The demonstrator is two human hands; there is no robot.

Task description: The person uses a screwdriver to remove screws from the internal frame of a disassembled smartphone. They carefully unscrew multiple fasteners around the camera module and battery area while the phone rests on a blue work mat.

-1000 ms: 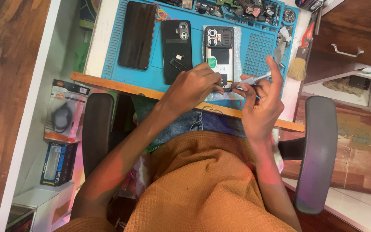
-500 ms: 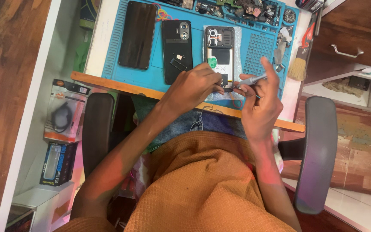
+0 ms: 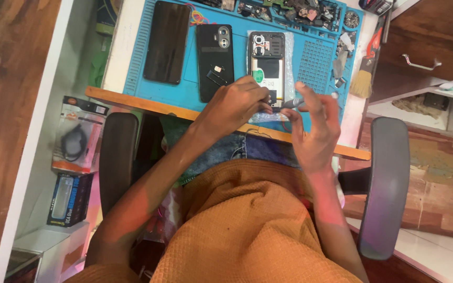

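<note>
Both hands unmoved over the opened phone (image 3: 266, 71): left hand (image 3: 234, 105) pinches its lower edge, right hand (image 3: 313, 126) grips a slim screwdriver (image 3: 295, 102) (work continuing, same spot).

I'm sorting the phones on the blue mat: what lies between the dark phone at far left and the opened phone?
In the head view, a black phone back cover with a camera bump lies between the dark phone and the opened phone.

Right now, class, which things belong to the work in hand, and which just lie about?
In use:
left hand
right hand
grey screwdriver
opened phone
blue repair mat

Lying about:
black phone
phone back cover
brush
</note>
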